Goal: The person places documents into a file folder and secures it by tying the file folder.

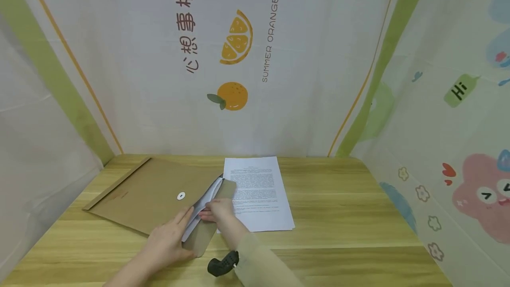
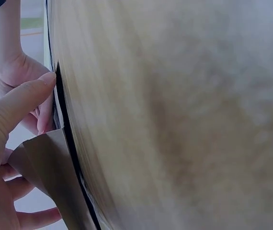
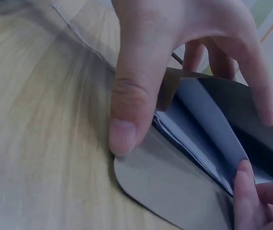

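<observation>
A brown paper document envelope (image 1: 151, 191) with a round white button (image 1: 181, 195) lies at the left of the table, its mouth towards the right. My left hand (image 1: 169, 238) grips the envelope at its mouth, thumb on the flap (image 3: 175, 187) and fingers on the upper panel. White sheets of paper (image 3: 194, 129) show inside the parted mouth. My right hand (image 1: 221, 211) reaches into the opening and pinches the edge of a sheet; its fingertips (image 3: 243, 175) show in the right wrist view. Part of the sheets is hidden inside the envelope.
A stack of printed pages (image 1: 259, 194) lies right of the envelope, partly behind the flap and right hand. A thin string (image 3: 81, 38) trails on the wooden table (image 1: 338, 216). A black wrist device (image 1: 223, 264) sits by the right sleeve. Printed curtains surround the table.
</observation>
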Motion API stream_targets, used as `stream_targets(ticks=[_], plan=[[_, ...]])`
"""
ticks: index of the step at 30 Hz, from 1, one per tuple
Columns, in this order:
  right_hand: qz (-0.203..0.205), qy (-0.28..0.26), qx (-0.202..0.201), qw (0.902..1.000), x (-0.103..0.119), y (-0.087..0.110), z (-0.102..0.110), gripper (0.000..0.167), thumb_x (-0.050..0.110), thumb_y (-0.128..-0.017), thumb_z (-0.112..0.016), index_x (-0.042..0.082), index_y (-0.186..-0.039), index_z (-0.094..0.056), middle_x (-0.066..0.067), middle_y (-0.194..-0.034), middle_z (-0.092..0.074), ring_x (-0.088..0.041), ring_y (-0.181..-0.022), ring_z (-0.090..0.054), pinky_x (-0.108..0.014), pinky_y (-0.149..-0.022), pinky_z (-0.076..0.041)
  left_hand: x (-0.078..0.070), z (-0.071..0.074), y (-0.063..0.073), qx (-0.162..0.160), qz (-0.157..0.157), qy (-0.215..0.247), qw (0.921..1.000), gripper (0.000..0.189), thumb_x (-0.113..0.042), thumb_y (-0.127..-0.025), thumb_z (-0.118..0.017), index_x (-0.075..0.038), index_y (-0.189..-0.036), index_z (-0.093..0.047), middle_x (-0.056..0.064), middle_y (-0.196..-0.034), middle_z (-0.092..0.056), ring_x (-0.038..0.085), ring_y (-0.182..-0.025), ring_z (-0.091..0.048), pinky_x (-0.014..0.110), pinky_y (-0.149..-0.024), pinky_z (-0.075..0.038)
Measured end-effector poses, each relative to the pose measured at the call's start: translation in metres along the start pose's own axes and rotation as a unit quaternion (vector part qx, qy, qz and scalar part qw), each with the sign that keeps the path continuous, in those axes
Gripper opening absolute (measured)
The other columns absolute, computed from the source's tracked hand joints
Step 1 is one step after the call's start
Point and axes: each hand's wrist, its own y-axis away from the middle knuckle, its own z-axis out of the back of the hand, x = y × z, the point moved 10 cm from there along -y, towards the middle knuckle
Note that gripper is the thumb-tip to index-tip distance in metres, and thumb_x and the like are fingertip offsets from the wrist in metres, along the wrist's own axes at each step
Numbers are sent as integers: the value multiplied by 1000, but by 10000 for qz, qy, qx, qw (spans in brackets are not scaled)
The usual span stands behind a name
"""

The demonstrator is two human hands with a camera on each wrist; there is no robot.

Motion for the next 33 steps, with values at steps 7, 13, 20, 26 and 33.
stream_targets(ticks=[7, 13, 20, 26, 33], plan=[[-171, 355, -116, 9992, 1, 1, -1, 31, -8, -89, -56, -19, -118, -52, -21, -81, -66, -31, -73, -70, -32, -58, -58, 2, -2, -1, 143, -6, 38, 9999, 110, -43, -47, -90, 8, -135, -47, 20, -134, -51, 32, -100, -63, 41, -58, -52], [-257, 377, -161, 9988, 0, 2, 0, 30, -9, -88, -55, -21, -116, -50, -25, -83, -66, -36, -73, -69, -35, -58, -58, 0, -4, 0, 343, -93, -7, 9994, 105, -43, -51, -89, 7, -134, -48, 21, -134, -50, 35, -102, -62, 44, -62, -54], [-23, 643, 275, 9976, 6, 4, 4, 17, -7, -89, -54, -19, -101, -59, -23, -77, -67, -35, -73, -70, -35, -60, -58, -2, -4, 2, 460, -222, -108, 9986, 100, -43, -55, -88, 4, -134, -50, 21, -133, -51, 37, -102, -61, 48, -63, -54], [131, 706, 614, 9955, 11, 5, 15, 21, -10, -85, -56, -17, -105, -59, -23, -80, -69, -34, -73, -70, -34, -59, -58, -2, -5, 6, 735, -308, -33, 9968, 87, -43, -60, -86, -2, -131, -56, 23, -133, -50, 42, -107, -57, 57, -70, -52], [132, 848, 781, 9932, 17, 7, 38, 26, -7, -86, -55, -16, -111, -58, -22, -84, -69, -31, -74, -70, -32, -61, -58, -7, -4, 10, 871, -428, 66, 9953, 74, -46, -68, -81, -8, -128, -60, 23, -133, -50, 45, -116, -50, 65, -80, -45]])
